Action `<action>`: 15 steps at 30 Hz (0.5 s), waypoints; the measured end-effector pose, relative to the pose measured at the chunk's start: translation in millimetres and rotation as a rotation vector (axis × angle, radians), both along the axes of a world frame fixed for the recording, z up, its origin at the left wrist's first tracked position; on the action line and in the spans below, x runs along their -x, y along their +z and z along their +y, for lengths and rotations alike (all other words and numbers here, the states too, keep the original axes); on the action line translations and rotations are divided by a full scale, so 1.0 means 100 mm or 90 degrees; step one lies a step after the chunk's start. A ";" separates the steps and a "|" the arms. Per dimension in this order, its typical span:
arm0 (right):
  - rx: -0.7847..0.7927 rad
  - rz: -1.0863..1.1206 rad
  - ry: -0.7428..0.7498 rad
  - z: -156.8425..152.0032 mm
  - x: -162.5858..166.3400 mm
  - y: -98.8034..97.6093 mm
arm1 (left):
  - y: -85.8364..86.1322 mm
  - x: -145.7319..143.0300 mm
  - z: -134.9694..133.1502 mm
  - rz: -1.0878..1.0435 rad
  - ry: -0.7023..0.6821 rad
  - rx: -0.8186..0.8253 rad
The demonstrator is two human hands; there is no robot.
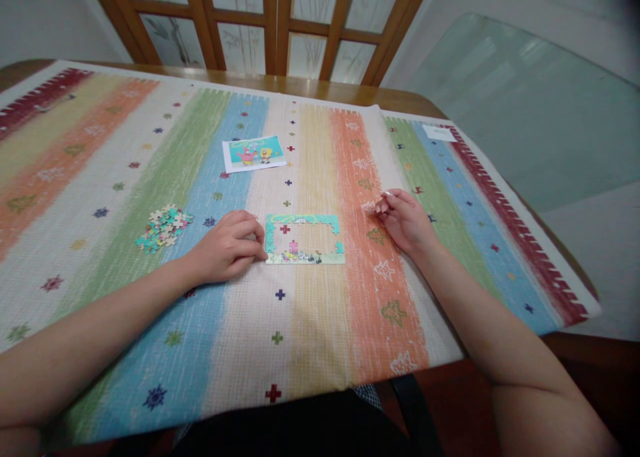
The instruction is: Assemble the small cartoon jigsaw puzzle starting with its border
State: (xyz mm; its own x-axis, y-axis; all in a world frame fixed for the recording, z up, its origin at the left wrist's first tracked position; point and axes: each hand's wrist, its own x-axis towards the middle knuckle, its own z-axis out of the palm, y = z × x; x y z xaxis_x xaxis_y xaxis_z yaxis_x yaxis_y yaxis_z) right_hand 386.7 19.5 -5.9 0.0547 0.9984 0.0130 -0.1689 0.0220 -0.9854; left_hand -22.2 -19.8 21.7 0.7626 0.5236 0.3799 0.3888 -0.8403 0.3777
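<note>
A partly assembled jigsaw puzzle (305,259) lies flat on the table, its border joined around a middle where the cloth shows through. A gap shows in the border at its right side. A pink piece stands up from the bottom row. My left hand (233,247) is curled at the puzzle's left edge, its fingertips against the lower left corner. To the right of the puzzle, apart from it, my right hand (407,220) has its fingers bent together, palm partly turned up. A pale spot shows at those fingertips; whether it is a piece I cannot make out.
Loose puzzle pieces (164,228) are heaped left of my left hand. Beyond the puzzle lies a reference picture (255,154) with two cartoon figures. A small white paper (439,133) lies at the far right. A striped tablecloth (320,323) covers the table; a chair (415,410) stands at the near edge.
</note>
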 end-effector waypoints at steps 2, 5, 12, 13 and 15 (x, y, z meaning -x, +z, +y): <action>0.001 -0.002 0.001 0.00 0.00 -0.01 | 0.00 0.00 0.02 -0.001 -0.002 0.002; 0.002 -0.006 0.004 0.00 0.00 -0.02 | 0.02 0.01 0.04 0.002 -0.026 -0.028; -0.028 0.127 -0.049 0.02 -0.10 0.06 | 0.21 -0.07 -0.38 -0.004 -0.173 -0.264; -0.032 0.160 -0.060 0.02 -0.14 0.07 | 0.23 -0.12 -0.48 -0.005 -0.227 -0.284; -0.036 0.205 -0.071 0.02 -0.25 0.07 | 0.28 -0.21 -0.63 -0.038 -0.298 -0.333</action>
State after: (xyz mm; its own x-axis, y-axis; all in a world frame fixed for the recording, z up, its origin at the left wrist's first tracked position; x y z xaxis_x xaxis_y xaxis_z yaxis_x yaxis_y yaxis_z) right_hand 411.5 21.9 0.9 0.1734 0.9843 0.0320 -0.4639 0.1103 -0.8790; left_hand -1.3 -82.7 49.5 0.8335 -0.1172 0.5400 -0.0668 -0.9914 -0.1121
